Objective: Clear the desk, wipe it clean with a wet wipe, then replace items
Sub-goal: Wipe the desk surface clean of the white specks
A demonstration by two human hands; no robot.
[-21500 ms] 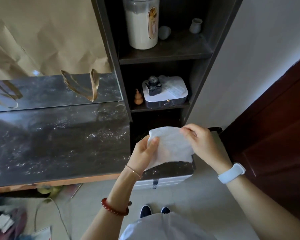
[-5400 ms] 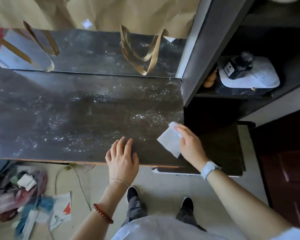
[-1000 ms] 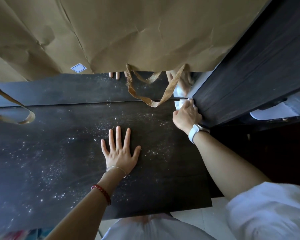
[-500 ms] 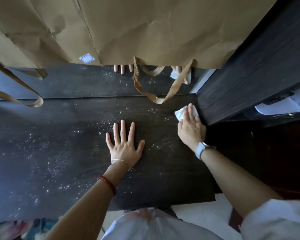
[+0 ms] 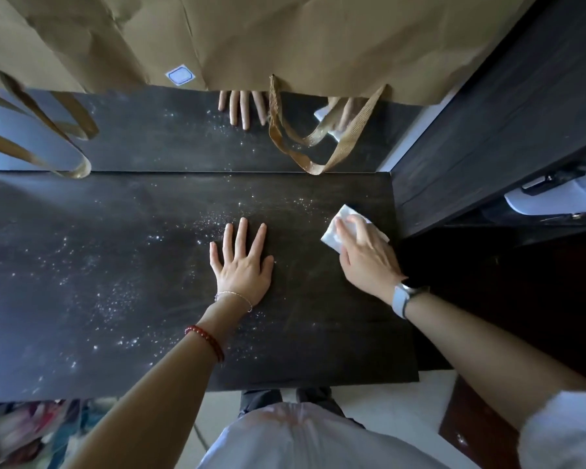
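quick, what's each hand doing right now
Left hand: open, fingers spread, flat on the dark desk, holding nothing.
Right hand: open, straight fingers pressing the wet wipe onto the desk.

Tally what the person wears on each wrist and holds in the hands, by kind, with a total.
Bead bracelet, red: 1
Thin chain bracelet: 1
Watch, pale strap: 1
Wet wipe, white, under the right hand: 1
Total: 4
The left hand holds nothing.
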